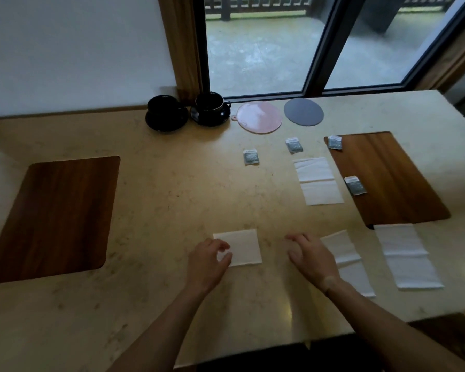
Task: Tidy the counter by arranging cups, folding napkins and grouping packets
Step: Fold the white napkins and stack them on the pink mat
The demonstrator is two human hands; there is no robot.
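A folded white napkin (243, 246) lies near the counter's front edge. My left hand (208, 260) rests on its left corner with fingers curled. My right hand (313, 257) hovers flat and open just to the right, over the edge of an unfolded napkin (346, 257). Two more unfolded napkins lie at the right (408, 255) and further back (317, 179). Several grey packets are scattered: one (251, 157), one (294, 145), one (335, 142) and one (355, 185). Two black cups on saucers (167, 112) (210, 108) stand at the back.
A pink round mat (259, 117) and a grey round mat (303, 112) lie by the window. Wooden placemats sit at the left (57, 213) and right (387, 181). The beige counter (172, 189) ends close to my body.
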